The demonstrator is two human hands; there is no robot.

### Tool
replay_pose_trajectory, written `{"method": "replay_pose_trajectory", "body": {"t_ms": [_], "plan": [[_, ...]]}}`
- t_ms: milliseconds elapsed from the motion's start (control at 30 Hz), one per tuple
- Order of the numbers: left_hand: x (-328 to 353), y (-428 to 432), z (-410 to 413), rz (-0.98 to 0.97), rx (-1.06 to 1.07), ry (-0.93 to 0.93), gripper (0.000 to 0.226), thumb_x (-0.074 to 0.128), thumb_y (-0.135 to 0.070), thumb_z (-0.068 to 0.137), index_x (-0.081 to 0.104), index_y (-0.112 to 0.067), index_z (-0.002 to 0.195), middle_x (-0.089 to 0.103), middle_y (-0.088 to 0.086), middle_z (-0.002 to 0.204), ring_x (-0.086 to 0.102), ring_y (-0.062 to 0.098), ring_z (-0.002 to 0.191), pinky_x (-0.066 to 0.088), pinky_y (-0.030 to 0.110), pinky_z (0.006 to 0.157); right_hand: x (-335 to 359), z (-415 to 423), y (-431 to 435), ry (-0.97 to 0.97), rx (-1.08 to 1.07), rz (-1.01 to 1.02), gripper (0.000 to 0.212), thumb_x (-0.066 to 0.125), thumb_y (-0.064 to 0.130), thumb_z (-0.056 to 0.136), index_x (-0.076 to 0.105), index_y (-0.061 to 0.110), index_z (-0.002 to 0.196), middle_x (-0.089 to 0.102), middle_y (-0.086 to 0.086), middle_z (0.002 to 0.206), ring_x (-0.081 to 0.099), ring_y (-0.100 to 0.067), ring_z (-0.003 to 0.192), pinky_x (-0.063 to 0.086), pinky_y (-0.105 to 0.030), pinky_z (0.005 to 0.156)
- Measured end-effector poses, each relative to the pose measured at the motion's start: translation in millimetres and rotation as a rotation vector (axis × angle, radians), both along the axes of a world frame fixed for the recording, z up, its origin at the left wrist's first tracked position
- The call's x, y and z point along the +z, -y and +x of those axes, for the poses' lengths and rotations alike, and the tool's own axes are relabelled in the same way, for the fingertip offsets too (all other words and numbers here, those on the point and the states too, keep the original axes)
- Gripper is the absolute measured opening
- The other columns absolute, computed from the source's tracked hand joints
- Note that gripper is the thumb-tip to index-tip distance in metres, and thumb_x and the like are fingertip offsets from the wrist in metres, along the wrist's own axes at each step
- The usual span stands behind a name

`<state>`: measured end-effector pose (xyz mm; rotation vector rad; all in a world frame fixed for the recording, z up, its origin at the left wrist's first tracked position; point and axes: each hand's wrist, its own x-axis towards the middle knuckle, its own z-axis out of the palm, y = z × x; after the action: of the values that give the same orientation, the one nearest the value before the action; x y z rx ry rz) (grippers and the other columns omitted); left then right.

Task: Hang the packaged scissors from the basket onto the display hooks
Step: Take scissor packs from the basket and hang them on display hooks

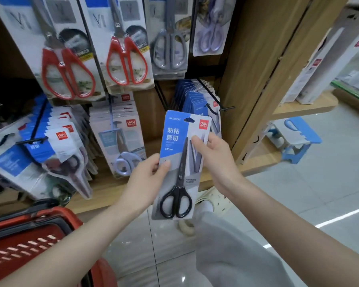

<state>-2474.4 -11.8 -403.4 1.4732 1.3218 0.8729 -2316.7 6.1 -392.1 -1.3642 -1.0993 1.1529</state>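
L hand [147, 175]: thumb on front, pinches pack [174, 137] at L edge. R hand [214, 162]: thumb on front, grips R edge. Both forearms bare, extended fwd.

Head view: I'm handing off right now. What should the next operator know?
Left hand: grips the scissors pack at its left edge.
Right hand: grips its right edge.
The pack is held upright just below the hook that carries the matching blue packs. It is not hung yet.
Left to do: slide its hang hole onto that hook. The red basket is at lower left, and its contents are not visible.
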Motion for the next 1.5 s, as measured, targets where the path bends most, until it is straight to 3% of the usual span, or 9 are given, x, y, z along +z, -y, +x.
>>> {"method": "replay_pose_trajectory", "body": {"t_ms": [167, 400, 567, 733, 867, 1033, 1167, 1367, 1500], "plan": [[19.9, -24.9, 8.4, 0.337, -0.208, -0.441, 0.026, 0.053, -0.015, 0.095, 0.053, -0.024, 0.119, 0.048, -0.01, 0.113, 0.048, 0.003, 0.096, 0.039, 0.02, 0.089, -5.9, 44.7, -10.8, 0.068, -0.201, -0.006, 0.018, 0.046, 0.022, 0.099, 0.056, 0.013, 0.111, 0.068, 0.008, 0.097, 0.066, -0.001, 0.081, 0.05, -0.018, 0.064], [39.4, -75.9, 15.7, 0.719, -0.313, -0.952, 0.054, 0.046, -0.019, 0.096, 0.03, -0.015, 0.147, 0.028, 0.005, 0.154, 0.02, 0.02, 0.144, 0.016, 0.032, 0.115, -38.0, 81.6, -54.8, 0.276, -0.254, -0.119, 0.024, 0.044, 0.021, 0.098, 0.05, 0.002, 0.112, 0.061, -0.006, 0.099, 0.057, -0.01, 0.079, 0.046, -0.028, 0.068], [21.2, -87.6, 1.4, 0.784, -0.382, -1.023, 0.063, 0.055, -0.012, 0.091, 0.029, -0.012, 0.148, 0.038, 0.01, 0.149, 0.033, 0.026, 0.139, 0.025, 0.035, 0.112, -44.4, 82.5, -91.1, 0.332, -0.274, -0.067, 0.012, 0.046, 0.021, 0.096, 0.048, 0.009, 0.097, 0.06, -0.012, 0.098, 0.056, -0.018, 0.09, 0.045, -0.032, 0.076], [12.6, -91.7, -13.7, 0.899, -0.411, -1.055, 0.062, 0.068, -0.002, 0.078, 0.045, -0.002, 0.137, 0.051, 0.018, 0.137, 0.05, 0.034, 0.126, 0.04, 0.044, 0.102, -48.6, 79.1, -124.7, 0.382, -0.313, -0.061, 0.013, 0.048, 0.018, 0.097, 0.049, 0.011, 0.086, 0.056, -0.002, 0.087, 0.052, -0.013, 0.076, 0.041, -0.017, 0.064], [14.1, -93.6, -16.9, 0.951, -0.427, -1.06, 0.062, 0.068, -0.001, 0.077, 0.047, -0.001, 0.135, 0.053, 0.018, 0.135, 0.051, 0.033, 0.125, 0.04, 0.043, 0.102, -51.9, 75.2, -151.3, 0.392, -0.364, -0.077, 0.021, 0.054, 0.013, 0.094, 0.063, 0.0, 0.107, 0.066, -0.015, 0.112, 0.061, -0.028, 0.106, 0.046, -0.029, 0.086], [14.1, -97.4, -18.8, 0.986, -0.439, -1.076, 0.064, 0.069, 0.001, 0.072, 0.049, 0.0, 0.133, 0.055, 0.018, 0.132, 0.054, 0.034, 0.122, 0.04, 0.044, 0.102, -55.8, 74.3, -169.1, 0.446, -0.439, -0.058, 0.022, 0.062, 0.014, 0.089, 0.058, 0.005, 0.109, 0.062, -0.018, 0.115, 0.058, -0.03, 0.11, 0.042, -0.014, 0.075], [13.4, -97.6, -19.1, 0.998, -0.438, -1.086, 0.064, 0.069, 0.0, 0.072, 0.049, 0.0, 0.133, 0.055, 0.018, 0.132, 0.053, 0.033, 0.123, 0.041, 0.043, 0.102, -56.7, 82.2, -173.2, 0.382, -0.482, -0.044, 0.015, 0.063, 0.003, 0.087, 0.052, 0.005, 0.097, 0.053, -0.012, 0.1, 0.055, -0.015, 0.084, 0.034, 0.002, 0.048], [13.3, -93.2, -16.7, 0.991, -0.414, -1.123, 0.065, 0.07, -0.001, 0.071, 0.049, 0.001, 0.133, 0.056, 0.019, 0.131, 0.054, 0.034, 0.121, 0.043, 0.044, 0.1, -57.7, 92.7, -158.1, 0.589, -0.413, -0.039, 0.037, 0.074, 0.03, 0.08, 0.065, 0.002, 0.103, 0.063, -0.004, 0.094, 0.057, -0.012, 0.084, 0.044, -0.022, 0.07], [17.6, -87.1, -15.1, 0.963, -0.4, -1.2, 0.066, 0.069, -0.005, 0.075, 0.046, 0.0, 0.136, 0.053, 0.018, 0.134, 0.051, 0.033, 0.124, 0.041, 0.043, 0.103, -44.9, 81.5, -133.0, 0.667, -0.355, -0.003, 0.036, 0.067, 0.023, 0.087, 0.058, 0.0, 0.114, 0.059, -0.006, 0.109, 0.057, -0.016, 0.097, 0.044, -0.025, 0.083]]}}
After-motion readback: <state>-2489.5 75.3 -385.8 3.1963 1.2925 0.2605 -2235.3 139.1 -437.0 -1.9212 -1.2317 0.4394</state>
